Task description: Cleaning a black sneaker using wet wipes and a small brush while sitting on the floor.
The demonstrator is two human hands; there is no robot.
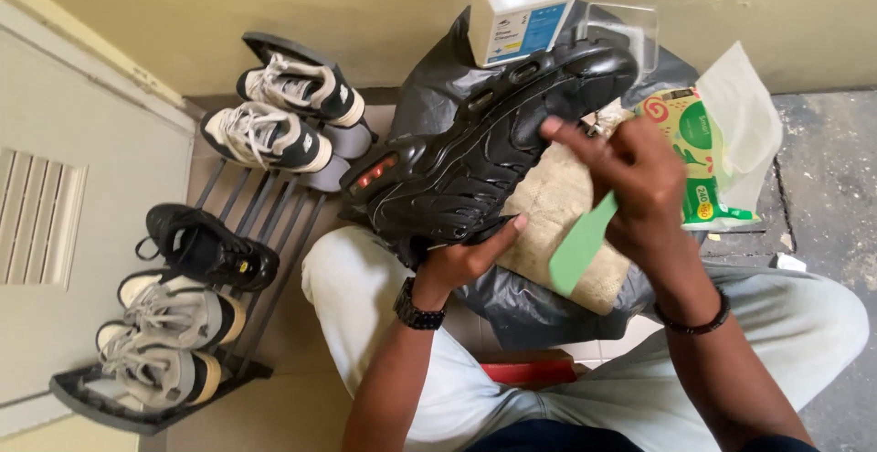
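My left hand grips a black sneaker from underneath, holding it tilted over my lap. My right hand holds a brush with a green handle against the sneaker's side; the brush head is hidden behind the hand. Under the sneaker lies a beige cloth on a black plastic bag.
A white cleaner jug with a blue cap stands behind the sneaker. A green packet in clear plastic lies to the right. A dark shoe rack on the left holds several sneakers. A red box edge shows between my legs.
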